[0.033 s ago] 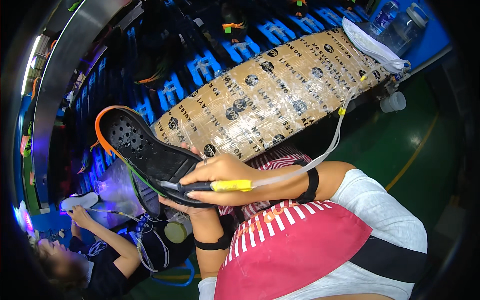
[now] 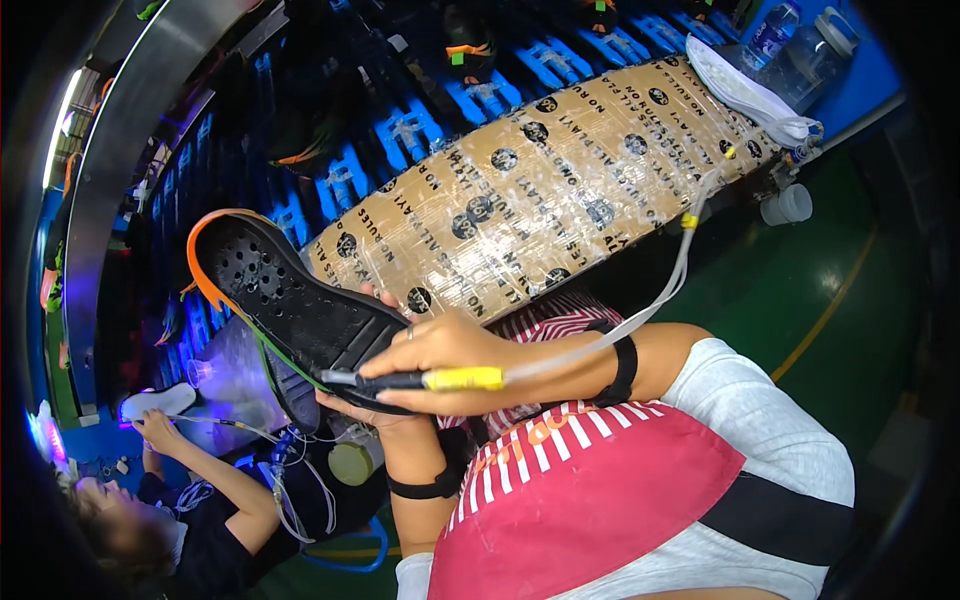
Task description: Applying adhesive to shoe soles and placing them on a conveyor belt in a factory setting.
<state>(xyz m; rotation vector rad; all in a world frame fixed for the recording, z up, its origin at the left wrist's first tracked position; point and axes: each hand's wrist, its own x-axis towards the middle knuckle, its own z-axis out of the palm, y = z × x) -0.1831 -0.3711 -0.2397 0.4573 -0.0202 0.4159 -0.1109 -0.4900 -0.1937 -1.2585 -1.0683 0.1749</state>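
A black perforated shoe sole [image 2: 285, 295] with an orange rim and a thin green edge is tilted up in front of me. My left hand [image 2: 372, 412] supports it from underneath at its near end. My right hand [image 2: 450, 348] grips a pen-like tool [image 2: 445, 379] with a yellow band and a dark tip. The tip lies against the sole's near edge. A translucent tube [image 2: 655, 295] runs from the tool's back end up toward the bench. Both wrists wear black bands.
A cardboard-covered, tape-wrapped bench [image 2: 560, 170] stretches across ahead, with a white sole [image 2: 745, 92] and clear bottles [image 2: 800, 40] at its far right. Blue conveyor racks [image 2: 400, 130] carry shoe parts beyond it. A co-worker [image 2: 200, 500] at lower left handles a white sole [image 2: 150, 402]. The green floor [image 2: 830, 300] lies to the right.
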